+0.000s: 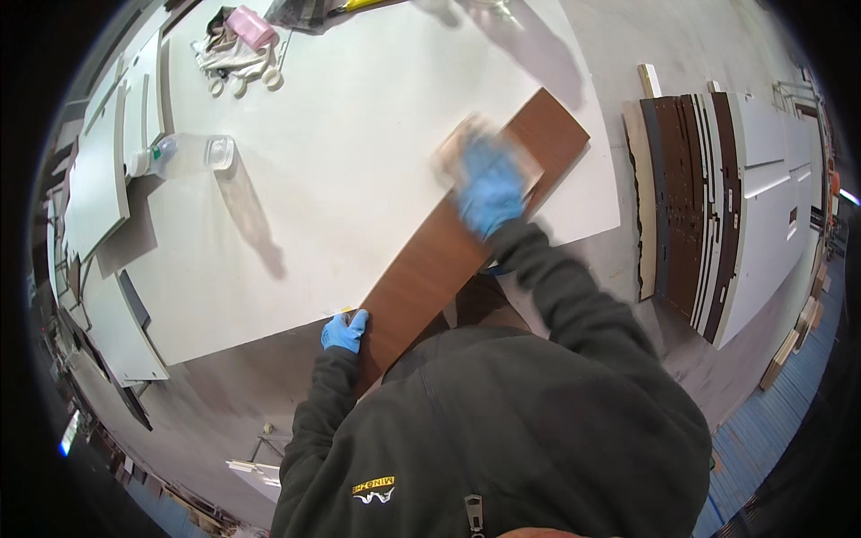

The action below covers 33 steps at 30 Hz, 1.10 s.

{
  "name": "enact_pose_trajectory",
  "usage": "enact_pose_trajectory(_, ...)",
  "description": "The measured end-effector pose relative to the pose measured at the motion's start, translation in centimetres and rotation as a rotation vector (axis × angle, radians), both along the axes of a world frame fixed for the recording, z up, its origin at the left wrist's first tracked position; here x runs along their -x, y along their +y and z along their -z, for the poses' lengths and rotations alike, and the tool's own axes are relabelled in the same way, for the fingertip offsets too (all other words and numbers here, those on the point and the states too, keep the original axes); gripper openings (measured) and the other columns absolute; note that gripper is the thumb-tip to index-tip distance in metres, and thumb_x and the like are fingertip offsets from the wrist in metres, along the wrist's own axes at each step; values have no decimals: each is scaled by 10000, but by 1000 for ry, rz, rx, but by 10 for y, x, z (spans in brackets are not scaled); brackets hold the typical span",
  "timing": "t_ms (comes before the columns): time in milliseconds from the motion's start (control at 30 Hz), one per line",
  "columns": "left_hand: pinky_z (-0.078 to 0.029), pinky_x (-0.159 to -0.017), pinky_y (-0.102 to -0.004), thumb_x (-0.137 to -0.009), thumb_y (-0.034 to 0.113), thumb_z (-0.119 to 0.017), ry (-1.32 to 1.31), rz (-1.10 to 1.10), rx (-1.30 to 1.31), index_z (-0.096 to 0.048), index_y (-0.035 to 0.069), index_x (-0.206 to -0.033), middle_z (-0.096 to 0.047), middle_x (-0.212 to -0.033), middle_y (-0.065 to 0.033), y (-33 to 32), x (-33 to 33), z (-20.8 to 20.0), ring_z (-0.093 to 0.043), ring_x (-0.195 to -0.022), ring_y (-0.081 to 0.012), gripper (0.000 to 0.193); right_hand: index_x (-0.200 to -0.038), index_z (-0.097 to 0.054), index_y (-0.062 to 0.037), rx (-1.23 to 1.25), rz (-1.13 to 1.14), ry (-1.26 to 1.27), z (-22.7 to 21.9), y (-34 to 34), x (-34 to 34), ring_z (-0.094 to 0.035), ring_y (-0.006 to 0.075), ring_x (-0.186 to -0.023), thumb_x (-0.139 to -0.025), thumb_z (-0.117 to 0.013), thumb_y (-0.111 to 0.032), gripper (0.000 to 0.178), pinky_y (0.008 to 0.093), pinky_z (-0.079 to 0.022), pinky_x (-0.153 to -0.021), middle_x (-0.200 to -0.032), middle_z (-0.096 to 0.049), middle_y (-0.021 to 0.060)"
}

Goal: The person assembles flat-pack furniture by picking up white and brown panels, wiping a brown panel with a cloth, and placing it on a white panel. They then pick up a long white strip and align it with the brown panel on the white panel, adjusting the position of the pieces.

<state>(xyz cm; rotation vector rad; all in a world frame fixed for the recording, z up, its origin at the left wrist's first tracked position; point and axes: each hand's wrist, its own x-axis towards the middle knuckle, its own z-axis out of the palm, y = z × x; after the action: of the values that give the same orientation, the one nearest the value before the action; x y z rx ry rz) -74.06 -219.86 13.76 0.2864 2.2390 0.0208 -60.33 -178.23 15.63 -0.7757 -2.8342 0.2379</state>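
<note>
We steady a brown board (pixel 430 264) on a white table (pixel 341 152), both hands gloved in blue.
At far left stand white panels (pixel 100 193); right of them, a clear bottle (pixel 184 154) is on the table, with a pink item (pixel 251 29) among crumpled cloth (pixel 235 63) farther off. Our left hand (pixel 344 333) grips the board's left edge at its near part. The board slants from near our body to the far right, its near end past the table edge. Our right hand (pixel 491 184) is on a pale pad (pixel 448 154) over the board's far part; blur means we cannot tell how its fingers close. Farther right, more panels (pixel 704 206) stand in a row.
</note>
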Motion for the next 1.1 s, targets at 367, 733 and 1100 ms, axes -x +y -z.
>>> enact_pose_trajectory(367,-542,-757,-461,-872,644,-693,-55,-86,-131,-728,-15,-867,-736,-828,-229,-15,4,14,-698,-772,-388,660,-1428,-542,25,-187,149,-26,16,135,-56,-490,381,-1406,-922,-620,-311,612,470,-333,-1213,-1542,-503,226)
enact_pose_trajectory(733,-552,-778,-455,-894,645,-667,-55,-29,-123,-756,-13,-908,-741,-846,-241,-24,7,29,-733,-820,-373,664,-1386,-569,-38,660,39,124,-24,-66,-26,-550,293,-1322,-870,-677,-272,576,416,-414,-1167,-1355,-606,145)
enact_pose_trajectory(1100,-545,-777,-488,-882,698,-649,129,88,-128,-722,-12,-861,-728,-846,-243,-20,-1,15,-709,-826,-419,715,-1552,-444,-49,-160,202,-147,37,178,-56,-335,342,-1549,-1001,-538,-516,729,494,-226,-1274,-1686,-341,177)
